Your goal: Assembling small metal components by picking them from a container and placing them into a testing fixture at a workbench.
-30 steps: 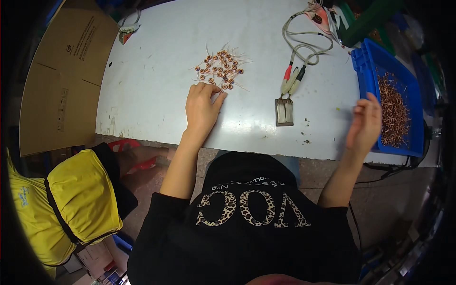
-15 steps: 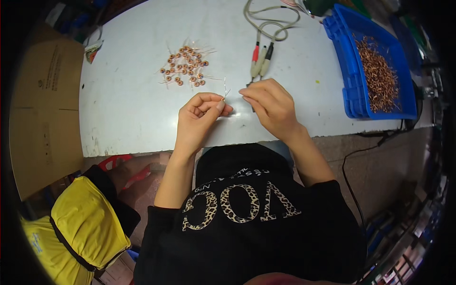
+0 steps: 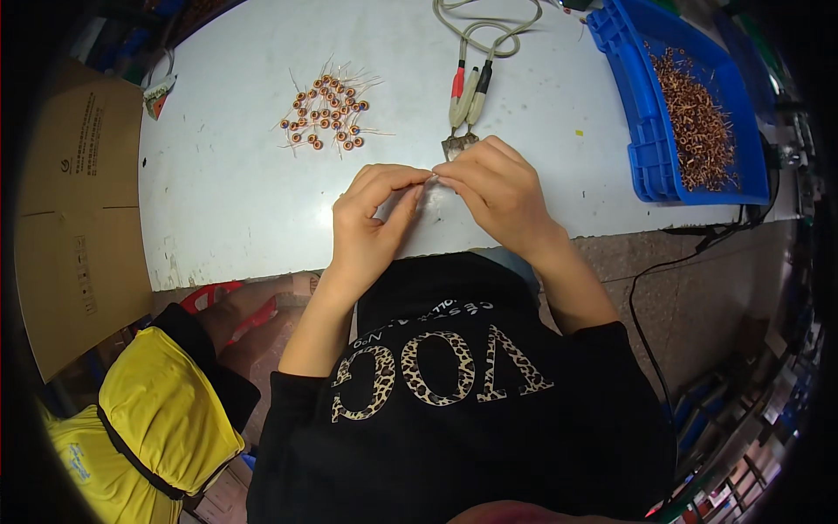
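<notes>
My left hand [image 3: 371,214] and my right hand [image 3: 504,194] meet fingertip to fingertip over the near part of the table. Both are closed in a pinch. A tiny pale bit of thin wire [image 3: 433,177] shows between the fingertips; whatever it belongs to is hidden by them. Just beyond my right fingers, a small dark metal plate [image 3: 456,147] lies on the table, with a red-sleeved clip lead [image 3: 457,87] and a black-sleeved clip lead [image 3: 480,92] reaching to it. Farther left lies a loose group of small copper coils [image 3: 325,113] with thin wire ends.
A blue bin [image 3: 644,144] at the right edge of the white table [image 3: 227,201] holds a heap of small copper pieces [image 3: 698,127]. A grey cable [image 3: 489,26] loops at the back. Left of the table stands a cardboard box [image 3: 78,218]. A person in yellow [image 3: 170,410] sits at the lower left.
My hands have come together, the left moving toward the right. The upright wire ends above my left fingers no longer show. The whole view has shifted slightly, and the metal plate is now more visible.
</notes>
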`<state>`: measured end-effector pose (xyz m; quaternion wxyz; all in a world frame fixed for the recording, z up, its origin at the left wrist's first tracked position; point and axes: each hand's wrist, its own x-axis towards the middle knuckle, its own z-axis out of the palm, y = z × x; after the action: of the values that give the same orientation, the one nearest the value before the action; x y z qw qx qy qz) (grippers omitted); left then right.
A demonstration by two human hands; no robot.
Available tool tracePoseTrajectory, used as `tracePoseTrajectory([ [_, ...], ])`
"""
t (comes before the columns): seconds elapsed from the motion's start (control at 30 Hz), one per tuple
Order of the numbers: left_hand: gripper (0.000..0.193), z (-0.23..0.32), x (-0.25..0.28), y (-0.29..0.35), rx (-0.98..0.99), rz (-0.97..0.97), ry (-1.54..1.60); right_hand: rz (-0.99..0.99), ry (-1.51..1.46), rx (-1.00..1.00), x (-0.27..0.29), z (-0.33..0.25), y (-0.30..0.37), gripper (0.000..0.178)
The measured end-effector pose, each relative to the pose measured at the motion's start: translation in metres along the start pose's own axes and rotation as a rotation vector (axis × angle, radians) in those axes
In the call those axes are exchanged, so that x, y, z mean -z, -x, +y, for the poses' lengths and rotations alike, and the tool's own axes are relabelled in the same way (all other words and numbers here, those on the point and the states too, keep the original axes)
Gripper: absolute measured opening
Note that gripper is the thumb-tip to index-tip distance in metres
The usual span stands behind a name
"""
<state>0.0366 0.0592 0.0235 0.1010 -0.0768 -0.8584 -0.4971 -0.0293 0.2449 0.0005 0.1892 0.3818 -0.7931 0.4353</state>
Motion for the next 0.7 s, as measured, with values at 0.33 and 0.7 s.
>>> tracePoseTrajectory([
  [0.33, 0.031, 0.005, -0.036, 0.005, 0.474, 0.330, 0.834, 0.165, 0.241, 0.021, -0.007, -0.017, 0.003, 0.017],
  [0.7, 0.034, -0.015, -0.038, 0.004, -0.062, 0.271, 0.160, 0.052, -0.066, -0.238, 0.000, -0.012, 0.010, 0.015],
])
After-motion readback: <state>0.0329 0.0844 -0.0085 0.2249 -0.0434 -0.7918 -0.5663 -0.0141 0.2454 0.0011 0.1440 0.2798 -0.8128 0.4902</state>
